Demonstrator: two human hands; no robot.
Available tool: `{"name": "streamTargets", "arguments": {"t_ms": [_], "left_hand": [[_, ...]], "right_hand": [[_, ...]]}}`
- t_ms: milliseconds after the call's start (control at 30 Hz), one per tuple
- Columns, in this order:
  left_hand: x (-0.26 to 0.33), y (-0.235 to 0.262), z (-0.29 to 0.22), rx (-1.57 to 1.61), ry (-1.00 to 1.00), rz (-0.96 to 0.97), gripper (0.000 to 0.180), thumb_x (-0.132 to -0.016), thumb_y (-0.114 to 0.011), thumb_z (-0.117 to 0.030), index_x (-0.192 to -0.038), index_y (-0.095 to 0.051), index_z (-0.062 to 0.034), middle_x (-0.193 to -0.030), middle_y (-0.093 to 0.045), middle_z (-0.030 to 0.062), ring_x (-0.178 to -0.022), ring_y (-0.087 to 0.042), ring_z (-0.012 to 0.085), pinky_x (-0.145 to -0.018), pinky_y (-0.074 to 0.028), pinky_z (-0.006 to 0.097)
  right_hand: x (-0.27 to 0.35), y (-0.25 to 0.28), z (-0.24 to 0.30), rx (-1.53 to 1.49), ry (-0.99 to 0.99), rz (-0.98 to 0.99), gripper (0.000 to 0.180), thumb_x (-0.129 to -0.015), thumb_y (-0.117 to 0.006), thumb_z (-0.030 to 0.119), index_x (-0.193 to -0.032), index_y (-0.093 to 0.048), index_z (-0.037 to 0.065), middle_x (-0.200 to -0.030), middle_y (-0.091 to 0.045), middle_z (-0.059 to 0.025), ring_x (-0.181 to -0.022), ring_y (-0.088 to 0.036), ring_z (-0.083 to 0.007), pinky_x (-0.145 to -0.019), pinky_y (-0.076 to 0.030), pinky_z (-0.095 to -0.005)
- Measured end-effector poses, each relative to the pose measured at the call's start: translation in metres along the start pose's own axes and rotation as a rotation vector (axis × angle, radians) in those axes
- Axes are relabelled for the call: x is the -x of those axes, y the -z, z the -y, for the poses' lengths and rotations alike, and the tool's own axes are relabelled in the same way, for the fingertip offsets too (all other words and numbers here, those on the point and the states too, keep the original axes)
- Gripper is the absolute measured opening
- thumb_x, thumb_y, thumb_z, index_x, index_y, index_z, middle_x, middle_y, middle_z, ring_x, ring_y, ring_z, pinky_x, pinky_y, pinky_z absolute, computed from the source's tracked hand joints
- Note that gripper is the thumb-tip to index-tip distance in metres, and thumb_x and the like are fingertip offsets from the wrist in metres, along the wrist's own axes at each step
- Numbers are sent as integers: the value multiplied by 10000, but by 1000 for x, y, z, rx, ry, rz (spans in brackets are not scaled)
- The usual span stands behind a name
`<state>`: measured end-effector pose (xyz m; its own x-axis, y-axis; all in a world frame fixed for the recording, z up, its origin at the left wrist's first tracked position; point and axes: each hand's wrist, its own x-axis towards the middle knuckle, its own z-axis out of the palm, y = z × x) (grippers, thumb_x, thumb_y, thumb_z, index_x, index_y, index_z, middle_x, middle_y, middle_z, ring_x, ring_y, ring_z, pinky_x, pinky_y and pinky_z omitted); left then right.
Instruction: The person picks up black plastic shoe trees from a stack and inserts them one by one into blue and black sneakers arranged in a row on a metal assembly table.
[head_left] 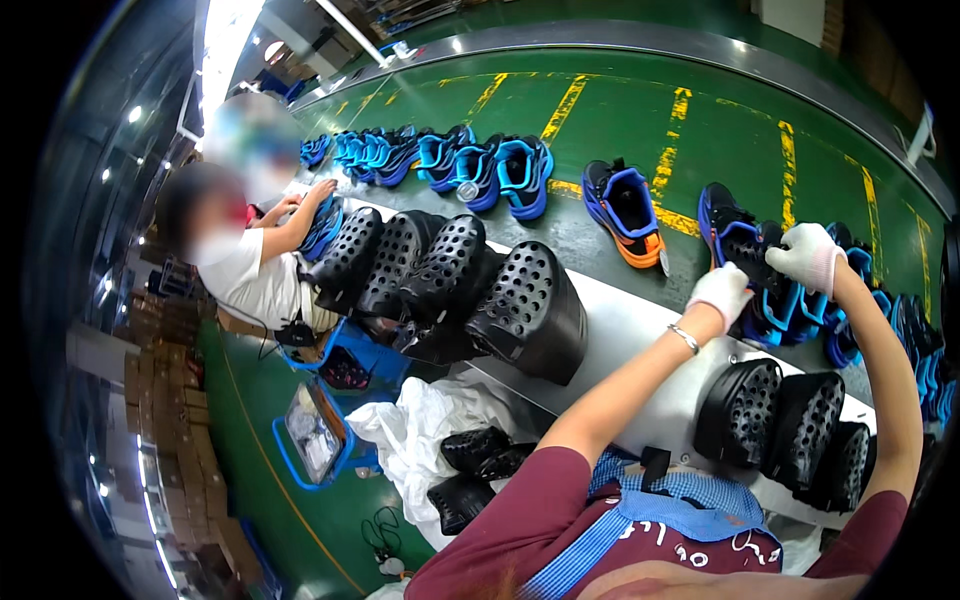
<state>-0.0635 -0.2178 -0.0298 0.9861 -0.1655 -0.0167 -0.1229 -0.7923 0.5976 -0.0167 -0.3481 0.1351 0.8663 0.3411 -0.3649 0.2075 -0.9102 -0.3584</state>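
Both my hands wear white gloves and meet over a row of sneakers beyond the white bench. My left hand (722, 292) is closed, its fingertips against a dark sneaker (755, 262); what it pinches is hidden. On the far right side of that shoe, my right hand (805, 258) has its fingers closed on the black upper. Just beyond them stands a black and blue sneaker (722, 215). To the left, a blue sneaker with an orange heel (627, 212) stands by itself. More blue sneakers (848, 338) crowd together to the right of my hands.
Black perforated blocks (527, 310) line the bench (625, 335) on the left; similar dark blocks (738, 400) stand close before me. Light-blue sneakers (523, 178) run along the grey line. A co-worker (245, 255) works at left, near a blue crate (365, 365) and white cloth (405, 435).
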Motion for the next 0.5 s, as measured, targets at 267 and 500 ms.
{"name": "streamTargets", "arguments": {"t_ms": [267, 500], "left_hand": [[-6, 5, 6, -20, 7, -42, 265, -837, -653, -274, -945, -658, -32, -994, -639, 176, -914, -638, 352, -796, -528, 437], [-35, -5, 31, -122, 126, 284, 313, -824, -598, -319, -1061, -690, -137, -1097, -675, 134, -1015, -642, 321, -866, -524, 399]], "right_hand": [[-61, -50, 32, 420, 35, -137, 336, -814, -556, 290, -872, -716, 1, -918, -678, -234, -878, -662, -381, -821, -533, -433], [-77, -74, 53, 449, 0, 4, 255, -834, -601, 221, -987, -708, 47, -1010, -685, -192, -950, -662, -336, -839, -532, -415]]}}
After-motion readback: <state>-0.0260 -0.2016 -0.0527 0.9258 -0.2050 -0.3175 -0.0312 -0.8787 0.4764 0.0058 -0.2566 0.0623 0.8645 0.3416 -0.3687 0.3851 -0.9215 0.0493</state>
